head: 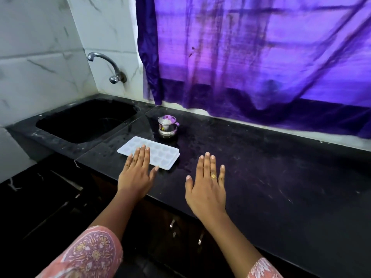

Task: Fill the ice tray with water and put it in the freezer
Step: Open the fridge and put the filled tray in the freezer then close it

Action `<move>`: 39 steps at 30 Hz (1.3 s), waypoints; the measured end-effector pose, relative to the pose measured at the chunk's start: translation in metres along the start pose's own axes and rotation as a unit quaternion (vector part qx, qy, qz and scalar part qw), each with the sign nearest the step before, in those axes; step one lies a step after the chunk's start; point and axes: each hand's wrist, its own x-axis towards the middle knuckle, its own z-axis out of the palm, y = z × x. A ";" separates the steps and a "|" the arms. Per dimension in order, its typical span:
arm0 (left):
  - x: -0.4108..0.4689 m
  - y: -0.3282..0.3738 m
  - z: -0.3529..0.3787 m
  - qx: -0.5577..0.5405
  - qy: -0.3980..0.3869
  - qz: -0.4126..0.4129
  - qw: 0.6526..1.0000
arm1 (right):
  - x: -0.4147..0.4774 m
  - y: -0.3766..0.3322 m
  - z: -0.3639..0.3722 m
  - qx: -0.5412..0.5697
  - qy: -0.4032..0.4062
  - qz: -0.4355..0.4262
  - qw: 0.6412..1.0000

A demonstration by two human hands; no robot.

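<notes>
White plastic ice tray (149, 151) under left hand (135, 178) fingertips, just left of right hand (206, 189); both flat, fingers straight, loosely together, holding nothing. Best gripped by both short ends, kept level toward tap (106, 66).

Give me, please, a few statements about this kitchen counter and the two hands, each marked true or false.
1. The ice tray lies on the counter, right of the sink. True.
2. The right hand grips the tray. False: it is spread flat over bare counter, apart from the tray.
3. The left hand overlaps the tray's near edge, fingers outstretched. True.
4. The small steel pot stands inside the sink. False: it stands on the counter behind the tray.
5. Water runs from the tap. False: no stream shows.
</notes>
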 end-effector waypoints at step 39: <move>0.168 -0.162 0.111 -0.104 -0.161 0.026 0.981 | 0.145 -0.076 0.126 0.203 -0.136 0.177 0.953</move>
